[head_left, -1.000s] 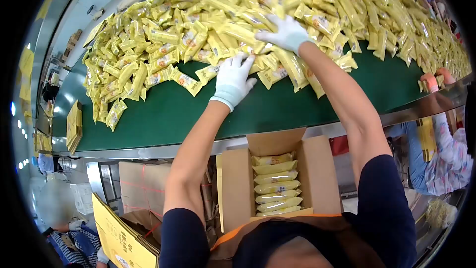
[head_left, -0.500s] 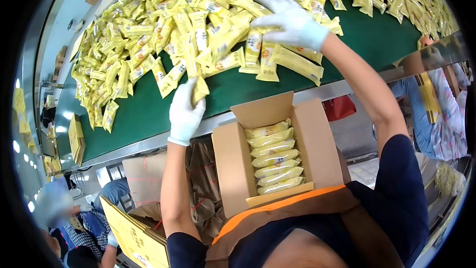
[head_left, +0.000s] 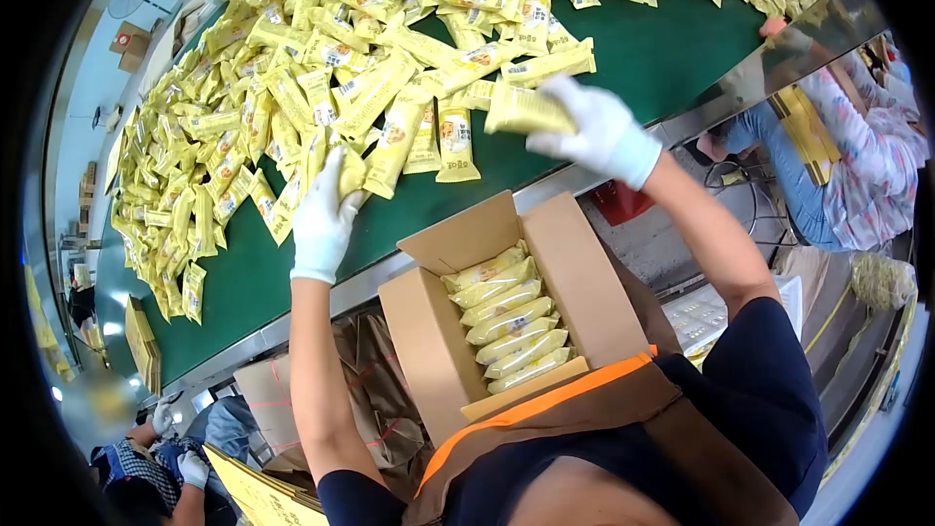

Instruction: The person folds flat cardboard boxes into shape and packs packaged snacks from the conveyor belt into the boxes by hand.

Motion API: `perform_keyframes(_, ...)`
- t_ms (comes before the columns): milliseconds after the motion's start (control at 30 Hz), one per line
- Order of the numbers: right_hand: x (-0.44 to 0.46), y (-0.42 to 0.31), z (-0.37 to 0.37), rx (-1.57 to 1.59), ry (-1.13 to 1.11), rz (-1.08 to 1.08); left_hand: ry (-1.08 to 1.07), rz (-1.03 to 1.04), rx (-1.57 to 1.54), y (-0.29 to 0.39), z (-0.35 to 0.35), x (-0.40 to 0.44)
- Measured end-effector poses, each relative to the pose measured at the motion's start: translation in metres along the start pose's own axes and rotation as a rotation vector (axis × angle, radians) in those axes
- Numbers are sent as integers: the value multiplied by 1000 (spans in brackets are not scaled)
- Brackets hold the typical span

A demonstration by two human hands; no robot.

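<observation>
My right hand [head_left: 606, 131], in a white glove, grips one end of a yellow snack packet [head_left: 526, 111] at the front of the heap. Lower left, my gloved left hand [head_left: 324, 219] has its fingers and thumb closed around another yellow packet [head_left: 353, 173], partly hidden by the fingers. A large pile of such packets [head_left: 370, 88] covers much of the green table [head_left: 643, 68]. Just below my hands stands an open cardboard box [head_left: 419, 317], flaps spread, with a row of several packets [head_left: 508, 317] lying inside.
Metal edging [head_left: 365, 282] runs along the table's front. Brown wrapped bundles [head_left: 375, 360] sit left of the box, with flattened yellow cartons [head_left: 258, 482] lower left. Other people are at the right, lower left and top left. A red bag [head_left: 619, 203] lies under the table.
My right hand has drawn back from the heap toward me and now holds a packet. My left hand keeps near the front of the pile. The whole view has shifted and tilted slightly.
</observation>
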State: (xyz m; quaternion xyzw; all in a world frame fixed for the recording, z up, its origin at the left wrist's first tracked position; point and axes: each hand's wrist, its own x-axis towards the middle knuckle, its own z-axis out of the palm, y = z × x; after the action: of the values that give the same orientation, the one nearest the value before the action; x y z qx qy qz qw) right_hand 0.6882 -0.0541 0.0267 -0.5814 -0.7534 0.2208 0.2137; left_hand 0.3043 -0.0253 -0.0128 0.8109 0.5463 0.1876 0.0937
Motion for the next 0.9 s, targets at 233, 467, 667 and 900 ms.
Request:
perform_keyframes(233,66,6,47,-463,21,-84,-129,-100,202,27,15,9)
perform_keyframes(467,-7,14,17,-516,76,-335,-82,-56,470,25,-9,-10)
perform_keyframes(667,20,50,-22,-158,-211,-45,-64,-101,222,4,3,-27)
perform_keyframes(900,54,36,-30,-431,-309,-177,-381,-237,-291,-7,-30,-22)
